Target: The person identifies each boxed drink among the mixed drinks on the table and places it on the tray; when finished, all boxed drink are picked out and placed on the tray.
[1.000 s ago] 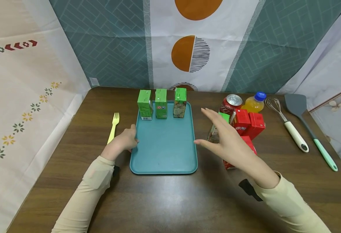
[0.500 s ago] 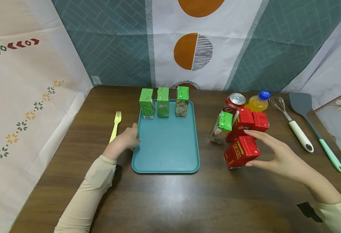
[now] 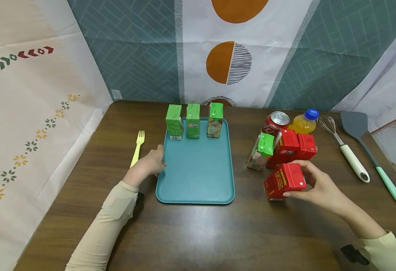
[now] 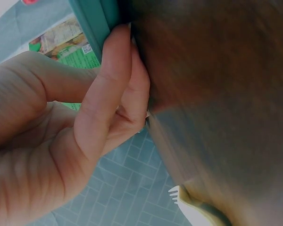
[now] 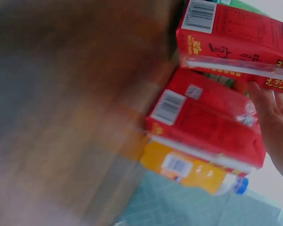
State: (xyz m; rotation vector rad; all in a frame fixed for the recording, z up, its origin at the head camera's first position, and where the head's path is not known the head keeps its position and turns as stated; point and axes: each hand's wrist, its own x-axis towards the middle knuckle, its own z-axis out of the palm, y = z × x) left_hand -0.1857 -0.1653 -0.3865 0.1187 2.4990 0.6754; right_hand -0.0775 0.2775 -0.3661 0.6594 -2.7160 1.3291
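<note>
On the right of the bench (image 3: 201, 233), the person's right hand (image 3: 316, 188) is pinching a red box (image 3: 282, 182) between thumb and fingers, the grip spanning its upper part; the box is tilting just beside two other red boxes (image 3: 287, 146), well apart from the tray (image 3: 194, 173). Whether its base is touching the bench, I cannot tell. It is looking like coated card, probably fairly light, slightly squashy and a little slick, so holding opposite sides near the top without squeezing seems wise. The left hand (image 3: 149, 162) is pinching the tray's rim; that teal sheet is looking stiff and smooth, its corners rounding softly, while three green boxes (image 3: 193, 122) are standing along its far end.
</note>
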